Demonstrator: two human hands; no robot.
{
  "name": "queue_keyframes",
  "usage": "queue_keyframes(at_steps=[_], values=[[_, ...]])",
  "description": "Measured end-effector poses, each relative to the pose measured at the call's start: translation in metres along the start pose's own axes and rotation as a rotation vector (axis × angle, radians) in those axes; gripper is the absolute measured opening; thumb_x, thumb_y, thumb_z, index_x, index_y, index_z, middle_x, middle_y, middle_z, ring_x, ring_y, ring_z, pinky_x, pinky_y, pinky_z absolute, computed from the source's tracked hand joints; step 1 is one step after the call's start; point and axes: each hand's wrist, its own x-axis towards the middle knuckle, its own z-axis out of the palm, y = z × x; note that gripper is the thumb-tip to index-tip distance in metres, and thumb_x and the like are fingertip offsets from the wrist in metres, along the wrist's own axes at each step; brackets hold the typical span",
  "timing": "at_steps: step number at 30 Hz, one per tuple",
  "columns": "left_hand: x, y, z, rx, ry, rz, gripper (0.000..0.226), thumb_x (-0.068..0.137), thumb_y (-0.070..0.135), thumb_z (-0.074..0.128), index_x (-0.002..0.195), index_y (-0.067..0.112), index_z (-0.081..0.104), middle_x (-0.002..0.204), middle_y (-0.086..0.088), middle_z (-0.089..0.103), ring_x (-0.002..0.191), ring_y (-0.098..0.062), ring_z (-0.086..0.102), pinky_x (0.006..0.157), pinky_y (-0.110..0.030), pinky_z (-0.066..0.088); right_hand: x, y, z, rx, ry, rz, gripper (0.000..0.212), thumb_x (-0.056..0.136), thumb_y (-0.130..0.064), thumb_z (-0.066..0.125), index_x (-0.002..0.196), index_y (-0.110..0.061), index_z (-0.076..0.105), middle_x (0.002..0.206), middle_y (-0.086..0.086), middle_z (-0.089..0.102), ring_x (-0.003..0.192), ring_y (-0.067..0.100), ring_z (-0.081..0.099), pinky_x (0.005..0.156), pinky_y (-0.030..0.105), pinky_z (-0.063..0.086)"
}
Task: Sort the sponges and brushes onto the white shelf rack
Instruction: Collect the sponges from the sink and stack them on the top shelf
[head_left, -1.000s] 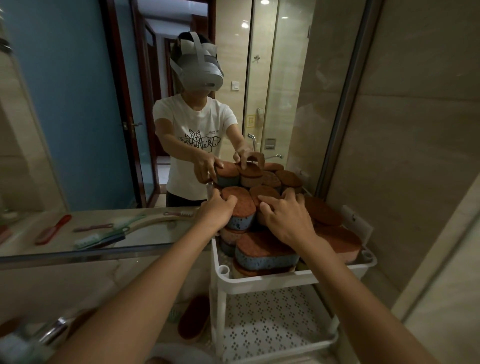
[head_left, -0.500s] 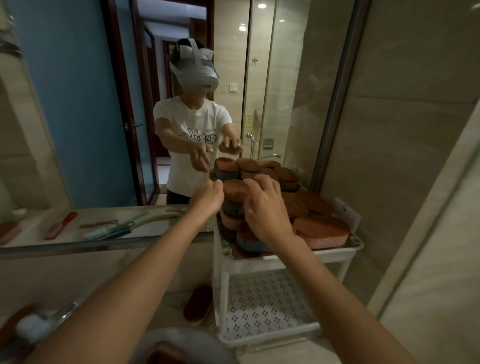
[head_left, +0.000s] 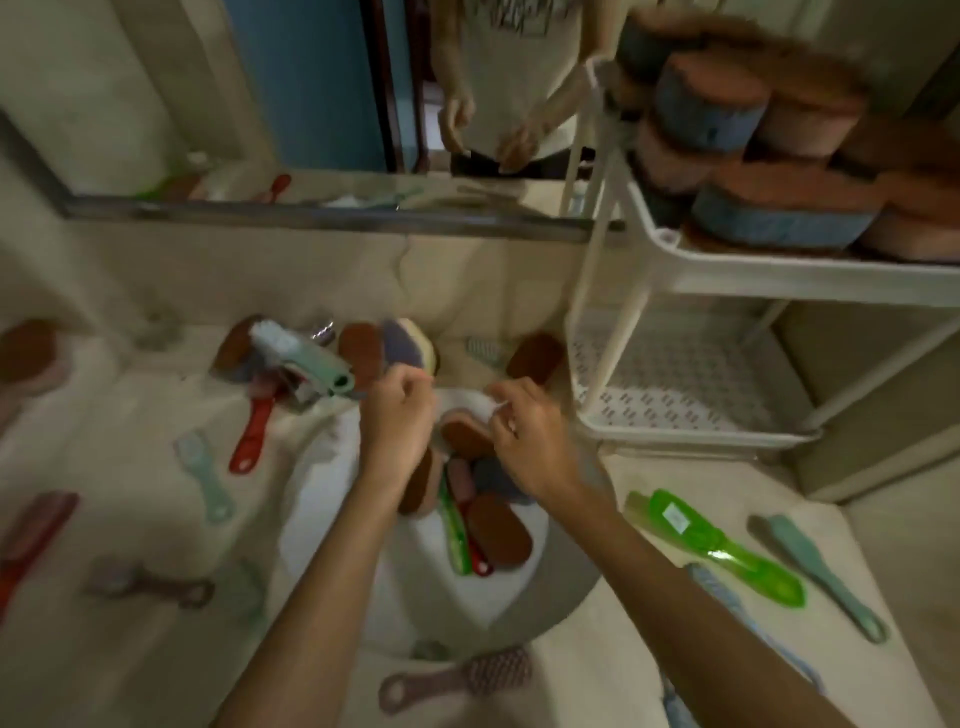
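While both of my arms reach down over the round white sink basin (head_left: 327, 499), my left grip (head_left: 397, 421) hangs above its back edge with the fingers curled in. The blur keeps me from telling whether they close on anything. My right grip (head_left: 530, 447) is just beside it, fingers bent too, with the fingertips right at an oval brown-topped sponge (head_left: 467, 436) lying at the back of the basin. I cannot tell whether I pinch it or only touch it.

Nearer me the basin also holds a second brown-topped oval sponge (head_left: 498, 527), with a slim green brush (head_left: 453, 525) and a red handle (head_left: 480, 561) lying just beside it.

To the right of the basin, the white plastic shelf rack (head_left: 675, 265) stands on the beige stone worktop (head_left: 130, 405). Its top shelf is stacked with brown-topped sponges, a blue-sided sponge (head_left: 779, 223) at the front.

On the worktop to my right lie a translucent green brush (head_left: 717, 551) and, near it, a teal long-handled brush (head_left: 826, 577). A mauve round-headed brush (head_left: 457, 675) lies in front of the basin. To the left are a red-handled brush (head_left: 254, 431) and a pale teal brush (head_left: 205, 475). Behind the basin a rust-brown sponge (head_left: 361, 353) and a purple-sided sponge (head_left: 410, 345) sit side by side.
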Motion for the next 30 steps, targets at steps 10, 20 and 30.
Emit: queue_keyframes(at_steps=[10,20,30], values=[[0.023,-0.145,0.016,0.574,-0.308,-0.321,0.037,0.095,0.018,0.037,0.114,-0.007,0.057,0.118,-0.025,0.060,0.109,-0.039,0.056,0.086,-0.035,0.042,-0.042,0.116,0.106,-0.369,-0.604,0.564,0.049,0.088,-0.023,0.050,0.133,-0.006,0.038,0.138,0.017,0.040,0.127,0.032,0.040,0.101,0.036,0.035],[0.058,-0.200,0.047,0.628,-0.270,-0.365,0.054,0.089,0.030,0.056,0.129,-0.003,0.042,0.124,-0.023,0.054,0.113,-0.038,0.054,0.091,-0.040,0.046,-0.045,0.147,0.138,-0.459,-0.673,0.583,0.082,0.080,-0.034,0.067,0.141,-0.009,0.018,0.136,0.016,0.040,0.125,0.034,0.042,0.102,0.041,0.037],[0.055,-0.187,0.047,0.588,-0.114,-0.396,0.094,0.069,0.040,0.076,0.137,-0.004,0.028,0.136,-0.020,0.042,0.128,-0.035,0.041,0.102,-0.040,0.042,-0.045,0.138,0.118,-0.349,-0.445,0.510,0.067,0.077,-0.030,0.067,0.130,-0.009,0.033,0.126,0.015,0.047,0.115,0.033,0.045,0.093,0.040,0.041]])
